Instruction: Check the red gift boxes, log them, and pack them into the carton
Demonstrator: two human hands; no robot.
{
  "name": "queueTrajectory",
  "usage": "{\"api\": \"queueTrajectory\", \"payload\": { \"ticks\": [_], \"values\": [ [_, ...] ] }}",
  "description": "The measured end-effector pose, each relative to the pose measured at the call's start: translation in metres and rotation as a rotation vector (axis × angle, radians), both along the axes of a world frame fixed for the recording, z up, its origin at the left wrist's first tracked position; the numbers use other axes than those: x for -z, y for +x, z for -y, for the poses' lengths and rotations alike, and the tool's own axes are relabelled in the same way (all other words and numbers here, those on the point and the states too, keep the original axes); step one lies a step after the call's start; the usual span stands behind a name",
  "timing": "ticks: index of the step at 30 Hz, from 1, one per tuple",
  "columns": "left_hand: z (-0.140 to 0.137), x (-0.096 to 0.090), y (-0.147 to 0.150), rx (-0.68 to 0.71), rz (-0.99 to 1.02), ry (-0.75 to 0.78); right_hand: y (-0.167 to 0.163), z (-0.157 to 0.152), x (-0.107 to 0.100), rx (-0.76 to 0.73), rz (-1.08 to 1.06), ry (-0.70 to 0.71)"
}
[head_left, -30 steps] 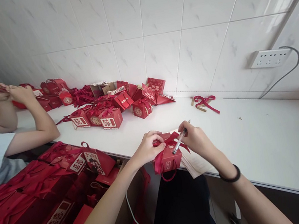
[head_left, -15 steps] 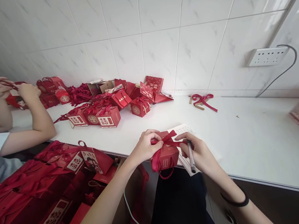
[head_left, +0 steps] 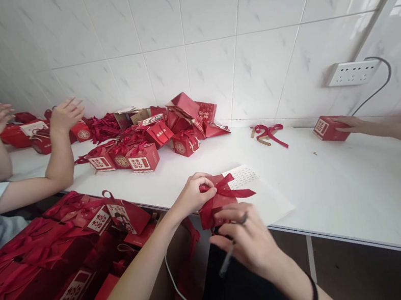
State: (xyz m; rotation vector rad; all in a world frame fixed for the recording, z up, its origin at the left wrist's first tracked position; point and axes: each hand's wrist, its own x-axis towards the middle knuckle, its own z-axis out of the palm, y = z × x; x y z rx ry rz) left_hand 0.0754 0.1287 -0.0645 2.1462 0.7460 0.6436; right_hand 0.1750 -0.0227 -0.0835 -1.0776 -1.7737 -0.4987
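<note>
My left hand (head_left: 197, 192) pinches a red ribbon (head_left: 225, 184) at the upper left of a small red gift box (head_left: 225, 198). The ribbon lies across the box in a bow-like knot, with one tail stretching right over the paper. My right hand (head_left: 252, 236) is at the box's lower front, its fingers curled and partly blurred. A pen (head_left: 228, 261) is tucked among those fingers and points down. The box sits at the table's front edge, on or against a sheet of paper with handwriting (head_left: 246, 175).
Finished red boxes (head_left: 143, 157) and folded cartons stand at the wall. Many ribboned boxes (head_left: 70, 292) fill the lower left. A cut ribbon (head_left: 269, 133) lies ahead. On the right, another person's hand (head_left: 359, 126) touches a red box (head_left: 328, 128). A co-worker's arms (head_left: 56, 149) are at left.
My right hand has left the ribbon's right tail and moved down and left with the pen. The person at right has brought a box onto the table. The co-worker's hands at left have come apart.
</note>
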Motion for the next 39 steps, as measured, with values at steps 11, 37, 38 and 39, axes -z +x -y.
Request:
{"api": "queueTrajectory", "payload": {
  "ticks": [11, 37, 38, 39],
  "values": [
    [0.001, 0.000, 0.001, -0.024, -0.002, -0.012, -0.026, -0.030, 0.018, -0.034, -0.028, 0.061],
    [0.001, -0.007, 0.001, 0.038, -0.008, -0.003, 0.064, -0.019, -0.026, 0.256, -0.718, -0.530],
    [0.001, -0.009, 0.001, 0.042, -0.015, 0.000, 0.068, -0.026, -0.030, 0.314, -0.716, -0.526],
    [0.000, -0.010, 0.001, 0.049, -0.015, 0.006, 0.070, -0.034, -0.033, 0.339, -0.695, -0.560]
  ]
}}
